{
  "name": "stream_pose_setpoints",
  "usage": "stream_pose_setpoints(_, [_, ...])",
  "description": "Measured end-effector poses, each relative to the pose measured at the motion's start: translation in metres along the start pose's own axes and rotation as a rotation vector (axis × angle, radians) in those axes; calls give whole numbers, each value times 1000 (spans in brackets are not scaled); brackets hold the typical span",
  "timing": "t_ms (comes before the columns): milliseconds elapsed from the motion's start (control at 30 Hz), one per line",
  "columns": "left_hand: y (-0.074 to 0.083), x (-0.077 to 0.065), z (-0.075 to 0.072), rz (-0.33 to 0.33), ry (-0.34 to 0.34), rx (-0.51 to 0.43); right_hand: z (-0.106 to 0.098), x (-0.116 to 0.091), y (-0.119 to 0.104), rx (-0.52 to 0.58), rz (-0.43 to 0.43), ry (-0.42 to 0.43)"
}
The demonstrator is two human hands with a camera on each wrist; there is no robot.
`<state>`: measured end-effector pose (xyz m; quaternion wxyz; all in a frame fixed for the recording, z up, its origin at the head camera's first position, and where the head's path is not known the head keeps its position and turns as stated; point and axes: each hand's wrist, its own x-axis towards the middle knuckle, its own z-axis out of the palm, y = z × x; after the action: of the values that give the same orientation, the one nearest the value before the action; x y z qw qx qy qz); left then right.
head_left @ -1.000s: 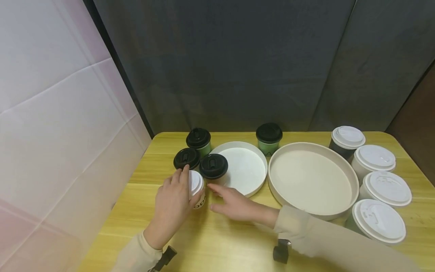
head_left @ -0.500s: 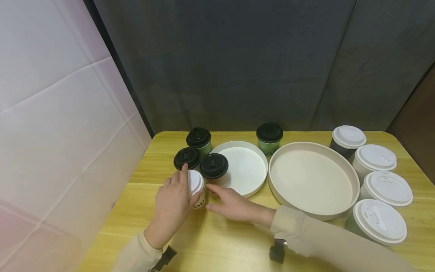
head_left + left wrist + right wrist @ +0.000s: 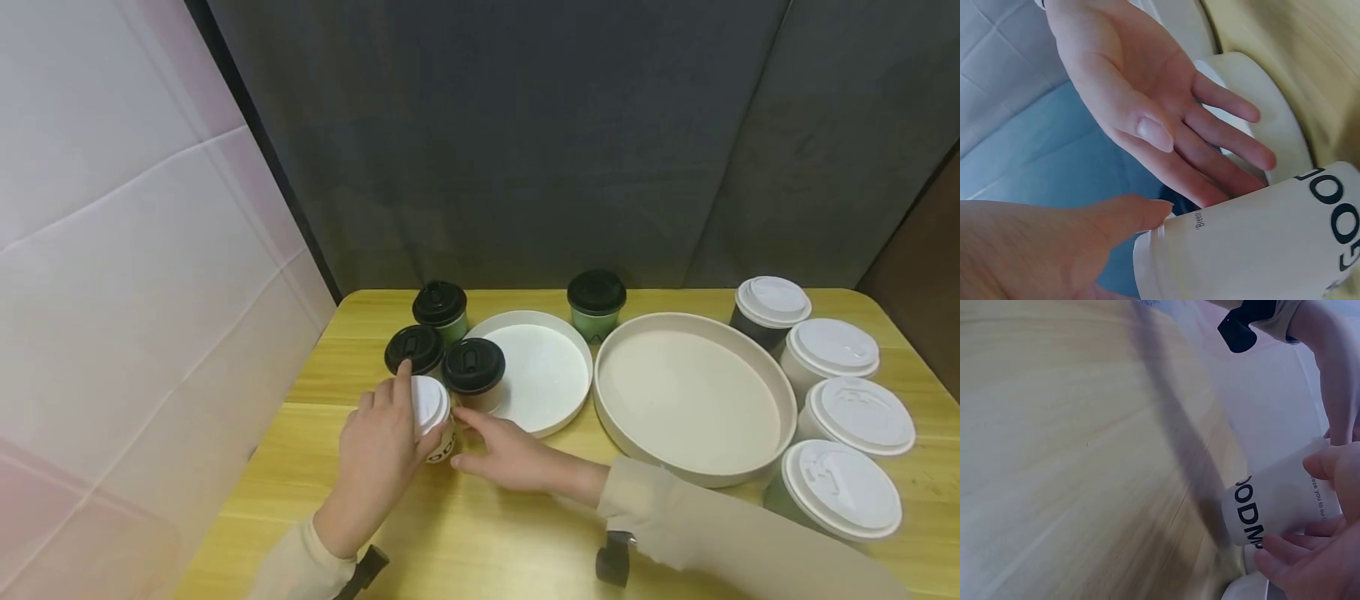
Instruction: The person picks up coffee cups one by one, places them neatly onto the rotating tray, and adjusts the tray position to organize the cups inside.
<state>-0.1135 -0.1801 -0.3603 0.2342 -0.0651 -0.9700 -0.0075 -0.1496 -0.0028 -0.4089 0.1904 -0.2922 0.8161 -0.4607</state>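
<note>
While the left hand (image 3: 377,440) grips a lettered cup (image 3: 432,410), the right hand (image 3: 507,453) flanks it — fingers extended.

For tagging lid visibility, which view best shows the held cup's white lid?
Head view, showing the white lid from above, partly behind the left hand. Left wrist shows only its edge; right wrist doesn't clearly show it.

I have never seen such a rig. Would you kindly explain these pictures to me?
There is no machine: you see a person's bare left hand and right hand. The wide picture is taken from the head; the one showing a whole palm comes from the left wrist, the last from the right. The wooden table holds four black-lidded cups, four white-lidded cups at the right, a white tray and a larger cream tray. The left hand grips a lettered cup; the right hand is close beside it.
</note>
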Motion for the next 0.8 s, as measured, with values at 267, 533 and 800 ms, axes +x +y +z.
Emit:
stream_pose_setpoints(267, [9,-3,-18,10,8,-8,-2,-12,-10,77,-9,5])
stream_pose_setpoints(533, [14,-5,-32,2,15,-57,-3,-29,-17,97,-20,52])
stream_pose_setpoints(800, [22,-5,-42,60,2,-86,0,-56,-13,93,-70,119])
